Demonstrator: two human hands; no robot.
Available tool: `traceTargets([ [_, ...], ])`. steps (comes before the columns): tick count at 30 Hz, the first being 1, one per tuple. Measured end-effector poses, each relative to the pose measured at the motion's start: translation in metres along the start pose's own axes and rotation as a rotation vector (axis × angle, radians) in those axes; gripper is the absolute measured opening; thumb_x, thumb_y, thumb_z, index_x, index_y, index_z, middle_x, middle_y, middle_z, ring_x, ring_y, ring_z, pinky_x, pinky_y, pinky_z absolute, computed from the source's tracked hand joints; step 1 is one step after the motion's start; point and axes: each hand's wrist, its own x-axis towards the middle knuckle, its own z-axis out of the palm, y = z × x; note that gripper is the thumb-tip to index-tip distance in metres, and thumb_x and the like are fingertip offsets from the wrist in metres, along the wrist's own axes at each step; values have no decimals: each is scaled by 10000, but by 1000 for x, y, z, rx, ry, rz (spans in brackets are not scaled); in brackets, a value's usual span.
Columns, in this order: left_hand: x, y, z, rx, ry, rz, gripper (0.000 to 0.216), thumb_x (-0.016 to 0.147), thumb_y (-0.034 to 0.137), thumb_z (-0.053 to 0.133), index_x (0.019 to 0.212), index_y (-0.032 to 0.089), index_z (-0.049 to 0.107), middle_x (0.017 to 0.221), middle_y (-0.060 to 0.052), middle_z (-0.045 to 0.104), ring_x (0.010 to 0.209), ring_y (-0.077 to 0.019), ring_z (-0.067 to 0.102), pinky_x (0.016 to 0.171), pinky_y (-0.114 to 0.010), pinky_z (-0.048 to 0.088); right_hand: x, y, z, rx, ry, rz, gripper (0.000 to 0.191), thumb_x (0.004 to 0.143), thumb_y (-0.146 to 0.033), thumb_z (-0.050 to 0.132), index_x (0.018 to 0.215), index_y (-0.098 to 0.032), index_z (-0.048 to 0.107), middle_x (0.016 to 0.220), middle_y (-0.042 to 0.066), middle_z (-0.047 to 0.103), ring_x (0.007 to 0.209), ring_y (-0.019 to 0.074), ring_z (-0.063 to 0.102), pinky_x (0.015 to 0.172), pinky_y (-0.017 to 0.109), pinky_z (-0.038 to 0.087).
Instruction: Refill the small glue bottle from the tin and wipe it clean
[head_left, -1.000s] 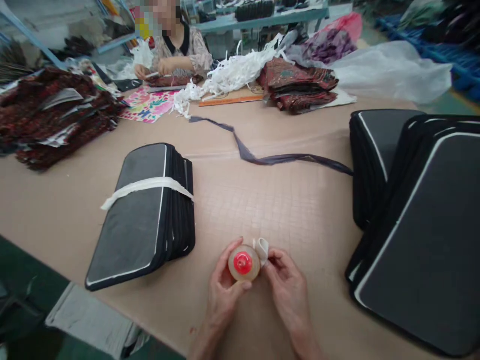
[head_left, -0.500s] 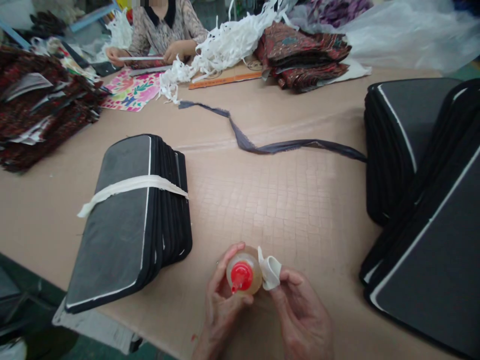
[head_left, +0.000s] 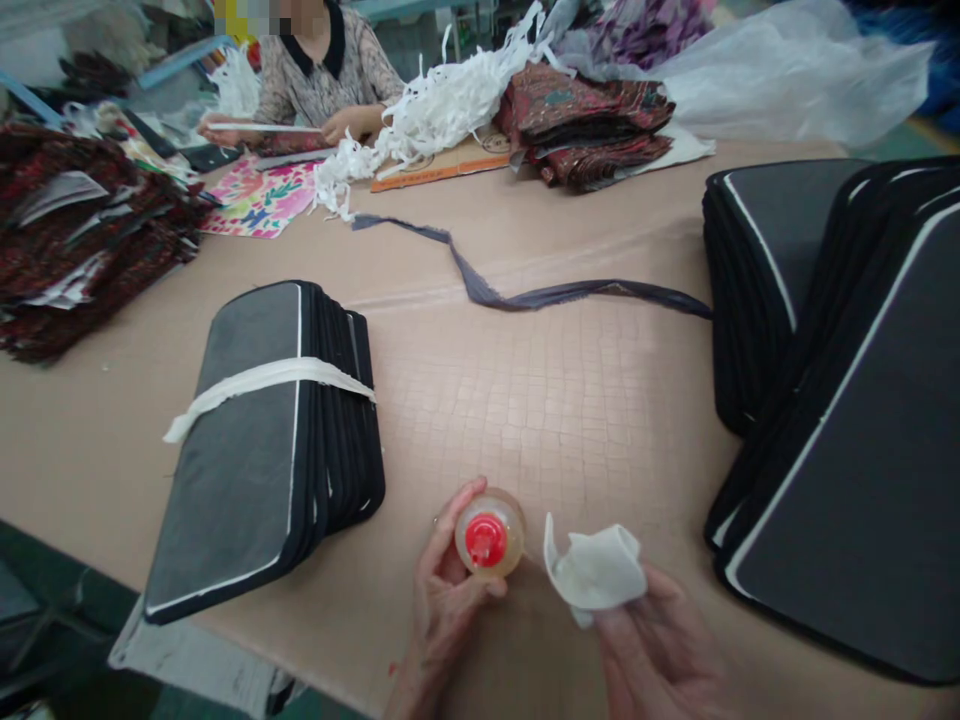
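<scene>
My left hand (head_left: pixel 454 580) is wrapped round a clear squeeze bottle (head_left: pixel 491 535) with a red nozzle cap and a yellowish liquid inside. The bottle stands upright near the table's front edge, seen from above. To its right, my right hand (head_left: pixel 652 640) pinches a crumpled white cloth (head_left: pixel 600 570) between thumb and fingers, apart from the bottle. Left of my hands, a stack of black panels (head_left: pixel 240 440) is bound by a white fabric strip (head_left: pixel 274 375).
More black panel stacks (head_left: pixel 862 450) lean at the right. A dark fabric strip (head_left: pixel 540 298) crosses the tan table (head_left: pixel 525 400). Patterned fabric piles (head_left: pixel 82 230) (head_left: pixel 585 125) and white shreds (head_left: pixel 435 100) lie farther back. Across the table sits a person (head_left: pixel 330 80) holding a flat strip.
My right hand has drawn the white cloth away from the bottle, to the right, and more of the cloth shows. My left hand keeps its hold on the bottle. The view has shifted slightly.
</scene>
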Motion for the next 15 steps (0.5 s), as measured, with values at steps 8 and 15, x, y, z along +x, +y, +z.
traceTargets([
  [8, -6, -8, 0, -40, 9, -76, 808, 481, 457, 851, 1210, 226, 590, 1300, -114, 566, 1170, -330, 539, 970, -373, 470, 31, -24, 14, -631, -501, -672, 351, 822, -55, 412, 1064, -161, 642, 883, 87, 643, 804, 150, 618, 677, 236, 547],
  [15, -6, -9, 1, 13, 59, -47, 770, 480, 451, 852, 1170, 209, 612, 1284, -114, 580, 1197, -327, 515, 1008, -396, 436, 32, -29, 14, -773, -619, -835, 376, 792, 10, 357, 1010, -118, 635, 733, 65, 572, 667, 145, 532, 561, 222, 520],
])
